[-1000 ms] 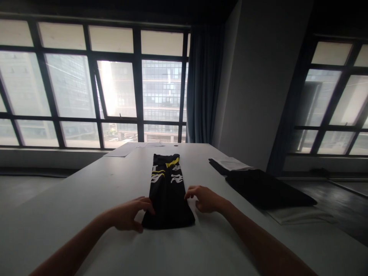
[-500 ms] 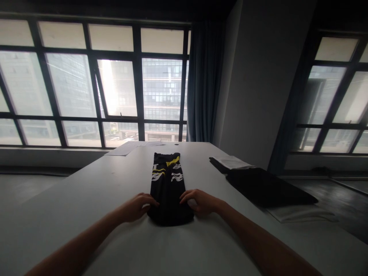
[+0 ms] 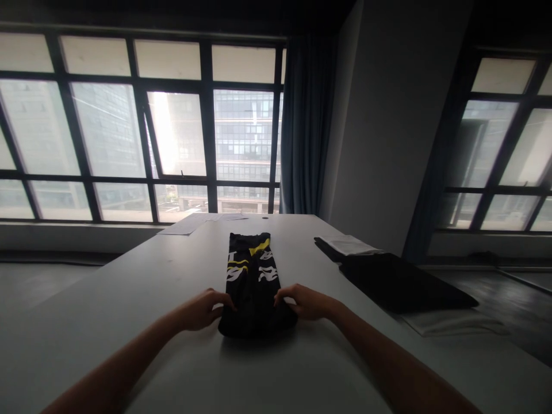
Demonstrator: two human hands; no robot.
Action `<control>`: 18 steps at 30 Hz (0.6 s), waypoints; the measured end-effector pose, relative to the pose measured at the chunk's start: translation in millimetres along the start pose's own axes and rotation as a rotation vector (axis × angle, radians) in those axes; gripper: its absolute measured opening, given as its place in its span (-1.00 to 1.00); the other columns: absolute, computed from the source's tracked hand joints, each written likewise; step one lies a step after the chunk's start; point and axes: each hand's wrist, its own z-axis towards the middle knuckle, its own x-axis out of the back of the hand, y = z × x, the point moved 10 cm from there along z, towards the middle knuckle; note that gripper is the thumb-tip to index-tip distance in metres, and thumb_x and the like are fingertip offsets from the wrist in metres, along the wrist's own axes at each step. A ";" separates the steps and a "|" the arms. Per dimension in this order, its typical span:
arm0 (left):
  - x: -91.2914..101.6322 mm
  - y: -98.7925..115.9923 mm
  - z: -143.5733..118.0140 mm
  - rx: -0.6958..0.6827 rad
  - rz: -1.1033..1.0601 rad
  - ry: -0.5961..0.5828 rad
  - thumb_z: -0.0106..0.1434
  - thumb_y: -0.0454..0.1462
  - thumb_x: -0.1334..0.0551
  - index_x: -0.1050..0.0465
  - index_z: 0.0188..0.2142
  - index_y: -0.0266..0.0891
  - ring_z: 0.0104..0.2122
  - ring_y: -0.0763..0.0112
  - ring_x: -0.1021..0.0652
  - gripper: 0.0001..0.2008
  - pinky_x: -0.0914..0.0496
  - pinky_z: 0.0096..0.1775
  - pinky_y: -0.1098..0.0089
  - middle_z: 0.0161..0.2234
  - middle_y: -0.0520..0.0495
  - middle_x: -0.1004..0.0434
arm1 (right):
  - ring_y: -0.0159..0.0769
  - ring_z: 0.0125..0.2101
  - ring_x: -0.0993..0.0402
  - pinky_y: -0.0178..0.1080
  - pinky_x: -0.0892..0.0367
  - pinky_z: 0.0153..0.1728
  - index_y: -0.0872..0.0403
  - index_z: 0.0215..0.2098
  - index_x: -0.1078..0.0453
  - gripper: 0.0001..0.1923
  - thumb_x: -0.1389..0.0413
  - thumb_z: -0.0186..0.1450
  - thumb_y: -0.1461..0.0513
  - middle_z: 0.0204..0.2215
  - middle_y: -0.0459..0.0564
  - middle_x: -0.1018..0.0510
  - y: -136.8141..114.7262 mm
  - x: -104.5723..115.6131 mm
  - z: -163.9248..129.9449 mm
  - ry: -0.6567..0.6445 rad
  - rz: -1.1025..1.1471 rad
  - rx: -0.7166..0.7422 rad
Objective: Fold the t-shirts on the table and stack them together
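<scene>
On the table, both hands pinch the black garment's near end; print unreadable.

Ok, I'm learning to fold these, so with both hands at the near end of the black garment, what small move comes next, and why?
Probably lift the near end and fold it toward the far end. The left hand and right hand grip the near corners of the garment, already a narrow strip lying lengthwise on the table, and that end looks slightly raised.

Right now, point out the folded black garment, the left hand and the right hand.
folded black garment (image 3: 252,282): head view, middle of the fabric.
left hand (image 3: 202,310): head view, back of the hand.
right hand (image 3: 304,302): head view, back of the hand.
</scene>
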 end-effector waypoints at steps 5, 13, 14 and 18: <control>0.1 9.7 -0.5 0.043 -0.444 -0.056 0.15 -0.03 -0.31 -0.60 -0.31 -0.22 -0.33 0.25 -0.58 -0.69 -0.46 -0.25 0.33 -0.35 -0.09 -0.64 | -0.33 -0.30 -0.49 -0.22 -0.39 -0.15 0.15 -0.24 -0.48 -0.85 -0.18 0.21 0.27 -0.34 -0.06 -0.55 -14.9 -10.6 -5.4 -0.280 0.475 0.036; -0.4 -66.2 4.1 0.556 -0.811 0.320 0.08 0.06 -0.36 -0.20 0.22 -0.26 -0.43 0.37 -0.53 -0.18 -0.43 -0.33 0.31 -0.32 -0.06 -0.55 | -0.31 -0.40 -0.48 -0.28 -0.43 -0.46 0.11 0.14 -0.22 -0.45 -0.12 0.32 -0.02 -0.28 0.05 -0.53 76.5 8.3 23.9 0.375 0.593 -0.411; -4.3 -70.7 3.4 0.571 -0.784 0.297 0.02 0.02 -0.41 -0.17 0.25 -0.26 -0.44 0.38 -0.52 -0.12 -0.42 -0.35 0.33 -0.33 -0.04 -0.55 | -0.30 -0.40 -0.48 -0.30 -0.43 -0.49 0.11 0.18 -0.19 -0.41 -0.13 0.31 -0.02 -0.28 0.06 -0.53 80.8 3.2 25.3 0.361 0.585 -0.432; -8.9 -67.4 4.3 0.506 -0.571 0.196 -0.11 -0.15 -0.46 -0.34 0.17 -0.27 -0.39 0.33 -0.51 -0.18 -0.41 -0.31 0.30 -0.30 -0.05 -0.55 | -0.31 -0.31 -0.49 -0.30 -0.46 -0.39 0.11 0.14 -0.32 -0.45 -0.25 0.20 0.18 -0.15 0.07 -0.53 72.8 -4.0 27.6 0.296 0.446 -0.382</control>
